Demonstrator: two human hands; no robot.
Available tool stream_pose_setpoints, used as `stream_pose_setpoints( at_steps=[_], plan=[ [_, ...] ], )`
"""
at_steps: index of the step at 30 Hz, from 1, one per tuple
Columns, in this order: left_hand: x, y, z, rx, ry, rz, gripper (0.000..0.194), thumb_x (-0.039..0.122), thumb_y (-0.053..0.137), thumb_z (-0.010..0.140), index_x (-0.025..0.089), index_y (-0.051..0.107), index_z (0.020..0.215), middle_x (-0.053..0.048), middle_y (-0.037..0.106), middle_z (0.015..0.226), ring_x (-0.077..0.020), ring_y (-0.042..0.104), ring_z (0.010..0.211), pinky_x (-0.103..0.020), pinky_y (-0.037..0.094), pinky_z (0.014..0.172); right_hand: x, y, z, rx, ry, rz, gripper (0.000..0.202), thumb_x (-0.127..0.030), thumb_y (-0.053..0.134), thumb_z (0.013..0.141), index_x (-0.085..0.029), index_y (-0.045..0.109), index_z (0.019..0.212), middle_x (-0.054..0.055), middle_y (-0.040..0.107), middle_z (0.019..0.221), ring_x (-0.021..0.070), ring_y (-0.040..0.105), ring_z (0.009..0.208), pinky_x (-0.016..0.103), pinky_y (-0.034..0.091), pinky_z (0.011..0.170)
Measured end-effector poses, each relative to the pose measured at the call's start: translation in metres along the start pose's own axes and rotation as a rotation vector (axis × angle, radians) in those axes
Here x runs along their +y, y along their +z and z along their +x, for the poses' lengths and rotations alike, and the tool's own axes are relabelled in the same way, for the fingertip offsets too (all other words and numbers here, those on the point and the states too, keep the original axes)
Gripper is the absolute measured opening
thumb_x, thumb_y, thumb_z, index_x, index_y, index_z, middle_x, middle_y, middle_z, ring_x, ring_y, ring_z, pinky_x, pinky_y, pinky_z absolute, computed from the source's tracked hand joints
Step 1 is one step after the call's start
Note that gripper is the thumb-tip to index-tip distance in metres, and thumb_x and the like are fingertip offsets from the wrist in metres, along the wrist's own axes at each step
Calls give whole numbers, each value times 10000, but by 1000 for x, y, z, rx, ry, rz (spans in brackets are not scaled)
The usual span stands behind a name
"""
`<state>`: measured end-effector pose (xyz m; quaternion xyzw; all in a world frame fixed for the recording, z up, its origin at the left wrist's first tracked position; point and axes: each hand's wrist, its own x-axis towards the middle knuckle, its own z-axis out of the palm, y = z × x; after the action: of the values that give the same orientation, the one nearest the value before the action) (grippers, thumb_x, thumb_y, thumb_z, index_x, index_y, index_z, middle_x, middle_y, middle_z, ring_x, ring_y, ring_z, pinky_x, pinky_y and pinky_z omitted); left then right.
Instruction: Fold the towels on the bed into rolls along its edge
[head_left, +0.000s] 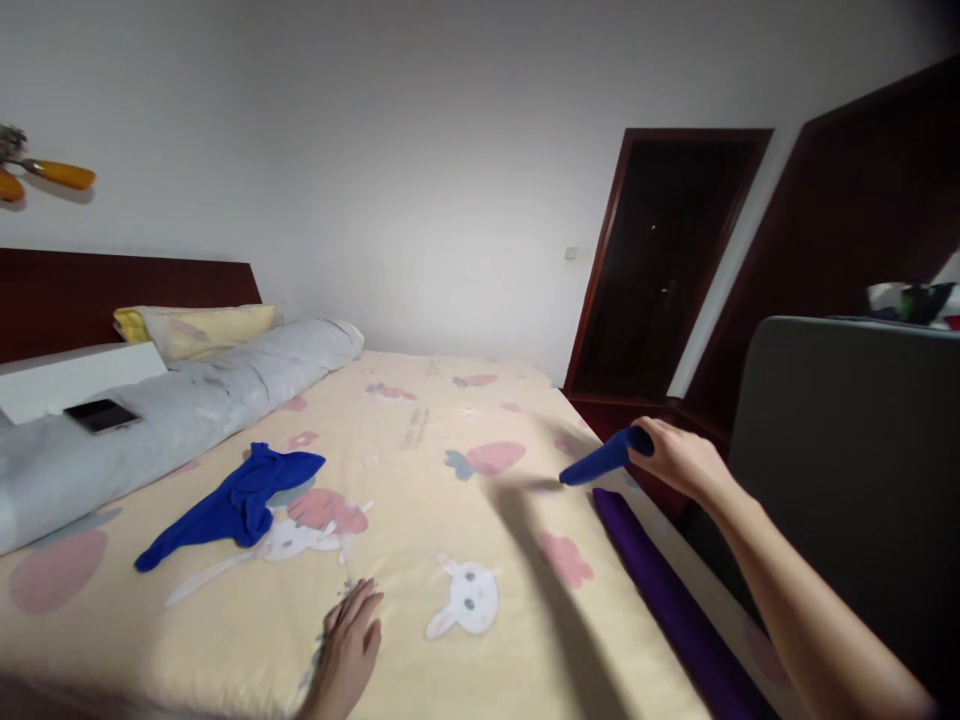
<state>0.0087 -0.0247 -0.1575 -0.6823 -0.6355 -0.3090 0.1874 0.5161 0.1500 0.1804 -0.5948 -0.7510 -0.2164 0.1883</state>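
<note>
My right hand [675, 452] pinches one end of a narrow, folded blue cloth [600, 460]. The cloth hangs slanting down to the left, its lower tip close above the bed, and I cannot tell whether it touches. Just below it, a long purple folded cloth [667, 590] lies along the bed's right edge. Palm down on the printed bedsheet [405, 500], my left hand [351, 628] rests with its fingers stretched out and holds nothing. Beyond the left hand, to the upper left, lies a second blue cloth [240, 505], crumpled and loosely spread.
A rolled grey quilt [225, 400] crosses the left of the bed, bearing a phone [102, 414] and a white box-like object [82, 378]. Behind it are a yellow pillow [206, 330] and wooden headboard [127, 290]. A dark chair back [847, 450] stands at right, near a dark door [660, 270].
</note>
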Motion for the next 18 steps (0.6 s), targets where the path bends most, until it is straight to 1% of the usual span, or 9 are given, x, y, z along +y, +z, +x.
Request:
stream_pose_setpoints(
  at_steps=[3, 4, 6, 7, 9, 11, 14, 16, 18],
  plan=[
    [0, -1, 0, 18, 13, -3, 369, 179, 449, 870, 257, 690, 1139, -59, 659, 1274, -206, 607, 1194, -367, 490, 960, -9, 48, -59, 87, -101, -112, 245, -314, 488, 876, -146, 600, 1015, 92, 652, 923, 179, 605, 718, 279, 334, 582],
    [0, -1, 0, 24, 16, -4, 369, 179, 445, 872, 256, 690, 1136, -58, 661, 1271, -207, 609, 1191, -369, 492, 957, -14, 67, -84, 118, -121, -150, 211, -268, 505, 853, -140, 593, 996, 91, 646, 896, 182, 600, 701, 285, 354, 599],
    [-1, -1, 0, 23, 16, -7, 365, 186, 445, 874, 257, 691, 1133, -59, 664, 1265, -209, 613, 1185, -370, 495, 952, -25, 105, -136, 165, -163, -188, 163, -197, 536, 809, -163, 576, 963, 72, 643, 887, 197, 608, 747, 289, 388, 644],
    [-1, -1, 0, 15, 14, -9, 364, 189, 448, 873, 259, 692, 1133, -60, 664, 1265, -210, 613, 1186, -370, 496, 951, -30, 120, -161, 192, -161, -206, 127, -183, 534, 801, -171, 566, 924, 64, 641, 869, 192, 603, 716, 291, 392, 635],
    [-2, -2, 0, 0, 12, -11, 359, 197, 454, 869, 262, 696, 1128, -61, 665, 1264, -212, 612, 1187, -369, 499, 946, -39, 142, -203, 256, -138, -217, 136, -176, 503, 826, -162, 562, 947, 73, 645, 891, 180, 604, 694, 291, 411, 637],
    [-3, -3, 0, 4, 18, -8, 358, 199, 451, 869, 260, 698, 1121, -62, 666, 1263, -213, 617, 1180, -369, 508, 933, -45, 151, -232, 329, -84, -216, 166, -211, 481, 866, -140, 567, 989, 106, 653, 960, 179, 613, 708, 297, 437, 665],
    [-3, -3, 2, 39, 39, -5, 351, 206, 449, 871, 260, 702, 1108, -61, 677, 1242, -216, 637, 1148, -371, 525, 905, -50, 151, -255, 388, -28, -212, 218, -278, 470, 894, -125, 591, 992, 144, 656, 1015, 201, 625, 748, 319, 456, 694],
    [-2, -4, 2, 55, 43, -20, 348, 207, 455, 866, 265, 704, 1102, -56, 684, 1229, -220, 644, 1137, -374, 534, 896, -52, 149, -263, 363, -13, -209, 218, -301, 470, 876, -152, 615, 943, 143, 664, 966, 228, 620, 738, 351, 450, 676],
    [-1, -7, 3, 59, 31, -60, 335, 215, 467, 861, 275, 710, 1084, -44, 691, 1216, -220, 648, 1127, -372, 540, 896, -55, 148, -271, 299, 5, -175, 206, -333, 491, 836, -202, 629, 914, 138, 670, 945, 274, 623, 779, 385, 440, 676]
  ],
)
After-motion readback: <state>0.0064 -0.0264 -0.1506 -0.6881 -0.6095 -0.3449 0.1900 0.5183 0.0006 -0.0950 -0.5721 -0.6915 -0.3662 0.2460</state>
